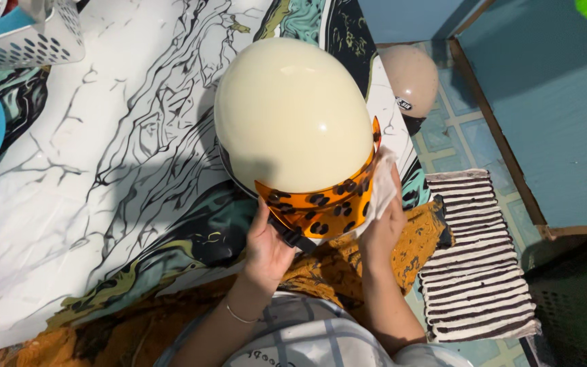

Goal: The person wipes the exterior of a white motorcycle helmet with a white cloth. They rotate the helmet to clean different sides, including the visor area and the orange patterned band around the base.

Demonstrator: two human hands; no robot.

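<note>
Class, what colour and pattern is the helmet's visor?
Orange visor with dark leopard-like spots, seen in the head view.

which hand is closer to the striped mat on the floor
Right. The right hand presses a white cloth against the helmet's orange visor, just left of the striped mat. The left hand grips the visor's other end, farther from the mat.

a single head-worn camera looks almost straight down from close above, over the person's own chest, onto the cream helmet (292,112) at frame centre, with tiled floor (453,132) at right.
</note>
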